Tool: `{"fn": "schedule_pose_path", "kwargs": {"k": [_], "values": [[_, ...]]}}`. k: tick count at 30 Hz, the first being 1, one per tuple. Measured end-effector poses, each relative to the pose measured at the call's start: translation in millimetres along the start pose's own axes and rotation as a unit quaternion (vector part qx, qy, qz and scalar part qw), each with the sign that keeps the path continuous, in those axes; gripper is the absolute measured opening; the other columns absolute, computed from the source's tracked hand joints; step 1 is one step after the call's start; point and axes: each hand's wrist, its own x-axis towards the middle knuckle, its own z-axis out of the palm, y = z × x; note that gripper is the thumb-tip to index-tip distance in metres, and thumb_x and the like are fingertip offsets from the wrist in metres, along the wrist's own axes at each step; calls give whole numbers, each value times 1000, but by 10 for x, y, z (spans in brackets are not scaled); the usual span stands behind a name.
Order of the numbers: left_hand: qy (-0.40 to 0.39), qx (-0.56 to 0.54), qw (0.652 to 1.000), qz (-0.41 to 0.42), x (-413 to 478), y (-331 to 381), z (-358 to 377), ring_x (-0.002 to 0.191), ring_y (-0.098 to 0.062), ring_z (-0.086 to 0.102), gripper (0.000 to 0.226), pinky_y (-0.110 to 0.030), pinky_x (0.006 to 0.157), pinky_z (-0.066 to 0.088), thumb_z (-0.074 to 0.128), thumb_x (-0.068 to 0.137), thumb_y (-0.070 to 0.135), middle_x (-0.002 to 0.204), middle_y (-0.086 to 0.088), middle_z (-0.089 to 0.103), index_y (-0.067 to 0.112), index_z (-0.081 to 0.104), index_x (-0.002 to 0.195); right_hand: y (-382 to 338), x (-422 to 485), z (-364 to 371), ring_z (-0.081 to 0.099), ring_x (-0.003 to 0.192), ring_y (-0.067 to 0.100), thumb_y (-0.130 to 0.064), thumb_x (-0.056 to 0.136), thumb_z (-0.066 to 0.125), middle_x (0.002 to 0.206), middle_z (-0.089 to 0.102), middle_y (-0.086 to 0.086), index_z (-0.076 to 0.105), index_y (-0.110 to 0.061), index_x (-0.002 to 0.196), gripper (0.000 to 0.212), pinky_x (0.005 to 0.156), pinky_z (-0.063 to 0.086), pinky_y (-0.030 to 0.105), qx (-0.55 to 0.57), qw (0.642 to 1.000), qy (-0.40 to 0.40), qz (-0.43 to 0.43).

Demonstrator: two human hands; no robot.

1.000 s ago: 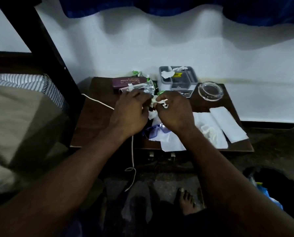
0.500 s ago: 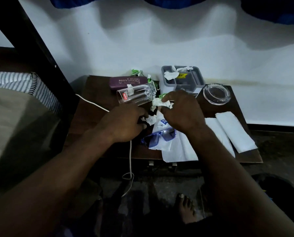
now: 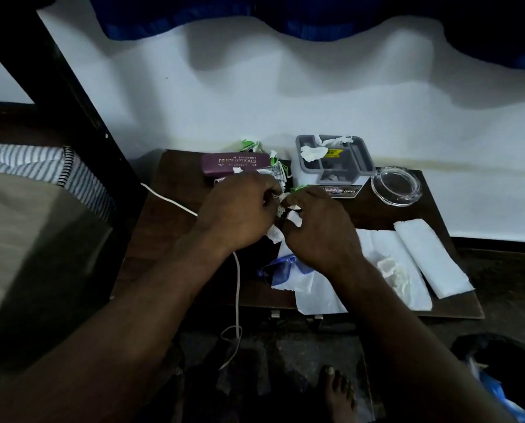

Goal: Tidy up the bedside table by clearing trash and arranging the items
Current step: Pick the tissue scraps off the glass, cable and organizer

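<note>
Maroon glasses case (image 3: pixel 235 164), blue sunglasses (image 3: pixel 281 270), white tissue (image 3: pixel 429 254), striped pillow (image 3: pixel 41 161)

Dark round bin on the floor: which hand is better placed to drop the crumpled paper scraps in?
Right, probably. The dark round bin sits on the floor at the person's right, nearer the right hand, which pinches crumpled white paper scraps. The left hand would have to cross over.

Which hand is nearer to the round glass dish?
Right. The right hand, holding paper scraps, is just left of the glass dish; the left hand is farther left.
</note>
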Motion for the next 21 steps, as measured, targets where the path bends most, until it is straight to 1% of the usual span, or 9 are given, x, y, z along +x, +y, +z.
{"fn": "schedule_pose_path", "kwargs": {"k": [4, 6, 9, 11, 13, 15, 17, 19, 21], "values": [[104, 0, 994, -22, 169, -142, 1, 97, -21, 69, 24, -36, 89, 52, 63, 83, 30, 102, 2, 76, 28, 76, 104, -23, 37, 14, 71, 96, 27, -30, 82, 73, 117, 67, 0, 73, -24, 105, 23, 85, 55, 39, 8, 1000, 8, 8], [111, 47, 992, -45, 381, -269, 3, 107, -23, 64, 29, -38, 96, 45, 55, 85, 42, 109, 3, 73, 33, 73, 106, -37, 51, 31, 70, 99, 25, -28, 83, 74, 120, 66, -2, 73, -24, 109, 26, 85, 54, 36, 24, 1000, 6, 10], [1, 26, 990, -138, 748, -452, -19, 128, -24, 55, 40, -42, 106, 33, 39, 88, 59, 127, 4, 68, 47, 66, 115, -45, 59, 49, 69, 103, 25, -28, 85, 74, 122, 65, -2, 72, -24, 111, 27, 87, 55, 39, 39, 999, 4, -1], [-66, 16, 980, -189, 923, -494, -45, 131, -32, 49, 32, -46, 110, 30, 34, 91, 56, 133, 5, 63, 57, 61, 110, -32, 57, 54, 69, 105, 23, -29, 86, 75, 123, 64, -4, 72, -24, 112, 26, 87, 55, 37, 39, 999, 3, -2], [-121, 39, 968, -217, 1018, -457, -67, 132, -36, 40, 32, -50, 109, 31, 34, 98, 48, 137, 6, 59, 52, 62, 112, -7, 52, 50, 69, 104, 21, -28, 87, 75, 123, 64, -5, 72, -25, 112, 26, 86, 55, 37, 40, 999, 6, -3], [-159, 68, 958, -227, 1107, -474, -43, 134, -36, 34, 37, -52, 108, 28, 31, 101, 50, 143, 5, 55, 47, 62, 122, 20, 54, 40, 69, 102, 21, -26, 86, 76, 122, 65, -5, 72, -25, 111, 25, 85, 55, 37, 45, 999, 15, -5], [-190, 91, 948, -239, 1194, -563, 3, 136, -36, 35, 55, -57, 108, 26, 22, 94, 66, 145, 4, 54, 43, 63, 123, 49, 62, 28, 70, 100, 20, -27, 86, 78, 121, 66, -6, 73, -24, 110, 25, 84, 56, 37, 53, 998, 23, -2], [-186, 98, 944, -255, 1253, -627, 46, 141, -38, 33, 82, -63, 111, 23, 12, 82, 81, 151, -3, 52, 37, 62, 129, 62, 69, 22, 71, 100, 20, -27, 85, 78, 122, 66, -6, 73, -25, 110, 25, 86, 57, 38, 61, 998, 29, 1], [-181, 83, 939, -280, 1251, -574, 55, 149, -39, 20, 87, -65, 114, 17, 12, 89, 83, 157, -9, 44, 30, 56, 141, 65, 71, 26, 71, 101, 20, -28, 85, 78, 122, 66, -5, 73, -24, 110, 26, 87, 57, 38, 60, 998, 28, -1]]}}
